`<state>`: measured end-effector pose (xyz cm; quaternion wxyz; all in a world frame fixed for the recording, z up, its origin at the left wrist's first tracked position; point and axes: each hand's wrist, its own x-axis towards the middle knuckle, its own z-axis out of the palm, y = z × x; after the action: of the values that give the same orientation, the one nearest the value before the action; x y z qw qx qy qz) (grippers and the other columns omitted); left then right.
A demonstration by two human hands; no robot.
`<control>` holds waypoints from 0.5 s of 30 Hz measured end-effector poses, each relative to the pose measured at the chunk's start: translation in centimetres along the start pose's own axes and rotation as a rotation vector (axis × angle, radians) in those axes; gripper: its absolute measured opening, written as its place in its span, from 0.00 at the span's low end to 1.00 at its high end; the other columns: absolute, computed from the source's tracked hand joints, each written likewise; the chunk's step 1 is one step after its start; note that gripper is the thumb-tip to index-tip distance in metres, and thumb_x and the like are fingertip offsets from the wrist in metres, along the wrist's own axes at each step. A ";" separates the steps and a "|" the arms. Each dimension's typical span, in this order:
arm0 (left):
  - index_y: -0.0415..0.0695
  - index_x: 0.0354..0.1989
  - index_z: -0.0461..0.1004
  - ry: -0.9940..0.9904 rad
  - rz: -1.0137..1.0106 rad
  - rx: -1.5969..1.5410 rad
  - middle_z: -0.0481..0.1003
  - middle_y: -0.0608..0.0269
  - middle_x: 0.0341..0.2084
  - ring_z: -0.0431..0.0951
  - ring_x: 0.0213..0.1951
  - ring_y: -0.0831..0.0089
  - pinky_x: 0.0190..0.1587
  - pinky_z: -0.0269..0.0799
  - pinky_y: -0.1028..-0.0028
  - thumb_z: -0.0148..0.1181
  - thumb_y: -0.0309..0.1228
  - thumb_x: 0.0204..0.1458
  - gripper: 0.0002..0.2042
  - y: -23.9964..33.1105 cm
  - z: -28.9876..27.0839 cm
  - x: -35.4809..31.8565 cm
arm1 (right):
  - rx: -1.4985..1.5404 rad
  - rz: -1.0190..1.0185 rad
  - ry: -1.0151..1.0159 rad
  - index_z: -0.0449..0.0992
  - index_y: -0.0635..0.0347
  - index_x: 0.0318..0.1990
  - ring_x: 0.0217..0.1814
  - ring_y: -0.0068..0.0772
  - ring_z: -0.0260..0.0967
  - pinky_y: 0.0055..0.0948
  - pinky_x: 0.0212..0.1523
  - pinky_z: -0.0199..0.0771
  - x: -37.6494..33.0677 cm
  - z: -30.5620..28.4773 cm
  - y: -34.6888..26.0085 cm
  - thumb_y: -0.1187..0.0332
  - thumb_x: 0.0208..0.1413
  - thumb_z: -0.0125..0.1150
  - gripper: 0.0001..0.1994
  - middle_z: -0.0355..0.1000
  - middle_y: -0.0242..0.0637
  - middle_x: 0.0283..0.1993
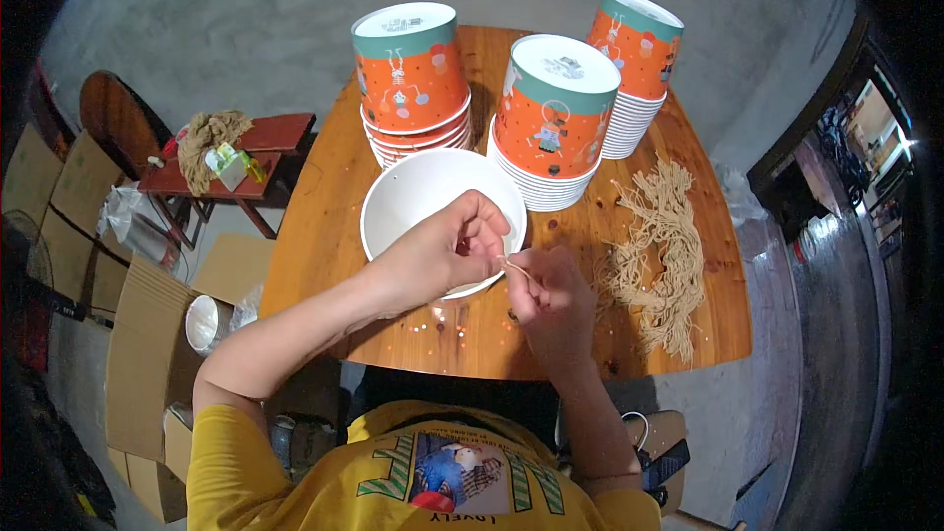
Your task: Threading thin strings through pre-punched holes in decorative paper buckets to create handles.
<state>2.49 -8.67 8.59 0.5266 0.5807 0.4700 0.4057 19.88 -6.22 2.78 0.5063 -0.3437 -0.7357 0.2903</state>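
2 hands pinch 1 thin tan string (515,268) at the white bowl's (393,205) near rim: left hand (454,248) and right hand (551,297) closed on it. I judge it light, limp; best gripped at the ends.

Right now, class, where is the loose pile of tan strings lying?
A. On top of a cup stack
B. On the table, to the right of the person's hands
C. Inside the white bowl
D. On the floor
B: the pile of strings lies on the wooden table, right of the right hand and beside the white bowl.
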 end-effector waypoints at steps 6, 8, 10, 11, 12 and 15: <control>0.41 0.45 0.62 0.010 -0.026 0.040 0.66 0.70 0.31 0.66 0.35 0.83 0.41 0.63 0.83 0.56 0.19 0.51 0.14 0.3 0.1 0.2 | -0.371 -0.236 -0.039 0.76 0.53 0.37 0.20 0.32 0.66 0.29 0.23 0.66 0.2 -0.6 -0.3 0.77 0.46 0.63 0.10 0.64 0.36 0.24; 0.41 0.45 0.62 0.011 -0.018 0.047 0.66 0.70 0.31 0.66 0.35 0.84 0.40 0.63 0.83 0.56 0.19 0.51 0.14 0.0 0.2 0.2 | -0.385 -0.228 -0.049 0.76 0.53 0.36 0.20 0.32 0.66 0.29 0.22 0.66 0.2 -0.6 -0.1 0.78 0.46 0.62 0.10 0.65 0.36 0.25; 0.41 0.45 0.62 0.010 -0.010 0.056 0.66 0.71 0.31 0.66 0.35 0.84 0.40 0.63 0.83 0.56 0.19 0.51 0.14 0.0 0.3 0.2 | -0.337 -0.188 -0.049 0.75 0.53 0.38 0.23 0.33 0.69 0.30 0.24 0.70 0.2 -0.5 0.0 0.75 0.47 0.62 0.09 0.68 0.34 0.26; 0.41 0.45 0.62 0.007 -0.015 0.076 0.66 0.71 0.31 0.66 0.35 0.84 0.39 0.63 0.83 0.56 0.19 0.51 0.14 0.1 0.3 0.2 | -0.289 -0.147 -0.049 0.75 0.52 0.39 0.26 0.34 0.72 0.31 0.27 0.73 0.2 -0.4 0.2 0.72 0.48 0.62 0.09 0.70 0.33 0.27; 0.41 0.45 0.62 0.004 -0.019 0.095 0.66 0.71 0.30 0.66 0.35 0.84 0.39 0.63 0.83 0.56 0.19 0.52 0.14 0.1 0.4 0.2 | -0.289 -0.146 -0.047 0.75 0.52 0.39 0.26 0.34 0.72 0.31 0.27 0.73 -0.1 -0.3 0.4 0.72 0.48 0.62 0.09 0.70 0.33 0.27; 0.41 0.45 0.62 0.010 -0.041 0.088 0.66 0.71 0.31 0.66 0.35 0.84 0.39 0.64 0.83 0.57 0.19 0.52 0.14 0.1 0.5 0.3 | -0.002 0.130 -0.089 0.74 0.54 0.40 0.25 0.29 0.71 0.28 0.27 0.71 -0.4 -0.3 0.7 0.74 0.49 0.60 0.09 0.71 0.34 0.25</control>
<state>3.03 -8.54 8.64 0.5065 0.5916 0.5015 0.3767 20.40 -6.09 2.05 0.4528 -0.3783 -0.7338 0.3367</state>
